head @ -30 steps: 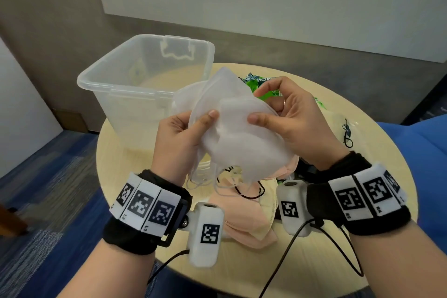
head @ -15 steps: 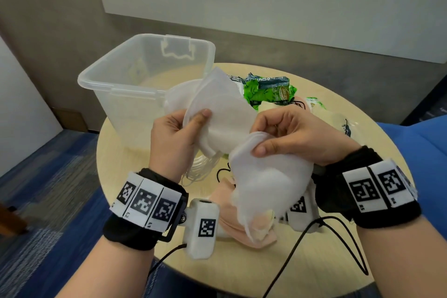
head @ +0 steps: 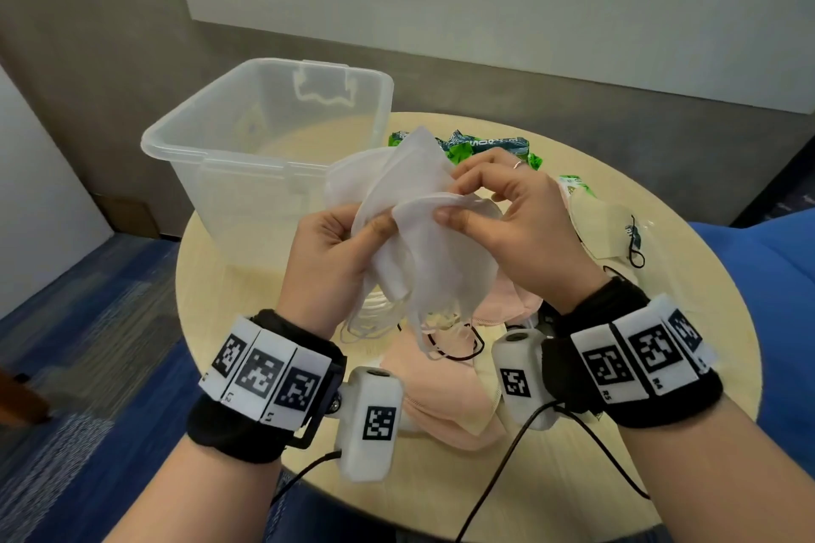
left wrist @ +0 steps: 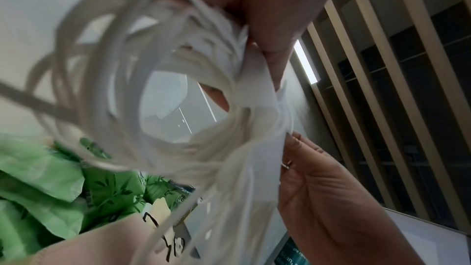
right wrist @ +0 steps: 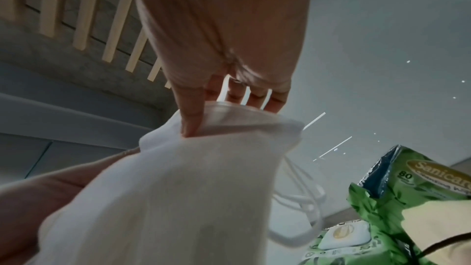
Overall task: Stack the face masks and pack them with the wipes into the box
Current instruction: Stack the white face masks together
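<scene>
Above the round table I hold several white face masks [head: 423, 234] between both hands. My left hand [head: 339, 247] grips the bunch at its left edge, its thumb over the fabric; the ear loops [left wrist: 107, 67] hang below. My right hand [head: 498, 216] pinches the upper edge of the front white mask [right wrist: 178, 178] between thumb and fingers. Pink masks [head: 445, 392] lie on the table under my wrists. Green wipes packs [head: 485, 145] [right wrist: 418, 180] lie behind my hands. The clear plastic box [head: 264, 154] stands open at the back left.
A beige mask with black loops [head: 613, 229] lies on the table [head: 688, 322] at the right. Cables [head: 507, 467] run from the wrist cameras over the near table edge. A blue seat [head: 776, 278] is at the right, carpet at the left.
My right hand had pulled one white mask down and apart from the bunch; now it has brought that mask back up against the others held in my left hand.
</scene>
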The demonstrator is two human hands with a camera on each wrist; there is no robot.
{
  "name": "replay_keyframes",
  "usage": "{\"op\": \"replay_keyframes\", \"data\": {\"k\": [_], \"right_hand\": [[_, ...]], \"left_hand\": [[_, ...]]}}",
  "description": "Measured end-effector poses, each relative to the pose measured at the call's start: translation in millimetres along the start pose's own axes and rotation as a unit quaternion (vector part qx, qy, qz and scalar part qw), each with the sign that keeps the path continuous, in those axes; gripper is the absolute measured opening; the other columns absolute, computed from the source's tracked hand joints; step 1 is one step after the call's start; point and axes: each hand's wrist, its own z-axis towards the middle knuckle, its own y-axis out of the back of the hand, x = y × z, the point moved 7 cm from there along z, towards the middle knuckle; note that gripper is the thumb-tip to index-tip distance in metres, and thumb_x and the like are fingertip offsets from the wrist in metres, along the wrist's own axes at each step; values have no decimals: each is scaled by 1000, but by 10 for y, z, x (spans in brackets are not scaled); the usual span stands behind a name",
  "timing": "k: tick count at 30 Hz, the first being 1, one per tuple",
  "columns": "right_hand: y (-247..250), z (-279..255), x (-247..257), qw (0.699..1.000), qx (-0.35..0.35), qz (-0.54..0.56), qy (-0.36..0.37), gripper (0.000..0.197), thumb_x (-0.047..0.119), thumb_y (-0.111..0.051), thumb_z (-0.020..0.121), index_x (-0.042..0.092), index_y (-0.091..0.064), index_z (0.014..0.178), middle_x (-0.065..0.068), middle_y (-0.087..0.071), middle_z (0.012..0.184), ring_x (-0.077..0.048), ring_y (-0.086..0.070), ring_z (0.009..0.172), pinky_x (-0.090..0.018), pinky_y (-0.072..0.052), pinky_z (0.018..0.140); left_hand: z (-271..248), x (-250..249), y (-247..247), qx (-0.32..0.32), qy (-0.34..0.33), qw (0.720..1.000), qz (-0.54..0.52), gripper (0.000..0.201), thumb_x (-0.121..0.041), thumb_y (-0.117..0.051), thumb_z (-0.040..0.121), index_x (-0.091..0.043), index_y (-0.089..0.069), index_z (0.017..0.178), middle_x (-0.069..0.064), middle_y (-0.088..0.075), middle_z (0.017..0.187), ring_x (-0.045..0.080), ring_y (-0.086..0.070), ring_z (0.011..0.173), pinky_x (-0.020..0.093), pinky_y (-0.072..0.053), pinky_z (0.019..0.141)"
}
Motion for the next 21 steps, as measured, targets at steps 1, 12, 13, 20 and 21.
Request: {"op": "replay_keyframes", "data": {"k": [1,12,13,20,21], "right_hand": [[6,4,-10,1000,-4,8,-10,12,19,-73,69,21,-62,72,14,-57,84,12,-54,83,-4,-36,75],[67,7,-47,995,-25,83,-52,17,17,-74,67,28,-61,64,17,-62,64,0,-54,66,-16,-43,66],[88,4,-50,994,-24,89,-52,18,15,-74,68,28,-62,64,17,-63,64,-1,-55,65,-16,-44,66],[147,-22,-85,994,-16,94,-47,24,6,-77,68,28,-65,66,16,-66,64,0,-58,65,-15,-46,68],[141,-21,-86,995,-19,89,-46,24,8,-76,68,29,-65,67,17,-66,65,0,-58,65,-16,-46,69]], "left_hand": [[-10,-3,-3,2,-2,1000,1,18,-1,-57,83,-5,-64,67,-10,-63,52,-1,-54,51,12,-43,50],[-12,37,-27,6,18,1000,-10,20,-4,-56,86,-2,-62,68,-7,-62,53,1,-54,51,12,-43,51],[0,50,0,3,21,1000,-6,22,-7,-58,86,0,-61,66,-6,-61,55,3,-52,52,13,-42,52],[22,66,14,16,27,999,6,21,-18,-58,82,-3,-65,69,1,-62,63,9,-52,61,16,-43,56],[13,68,-11,23,30,999,-1,20,-18,-59,82,-3,-65,69,-2,-64,62,8,-55,60,16,-45,56]]}}
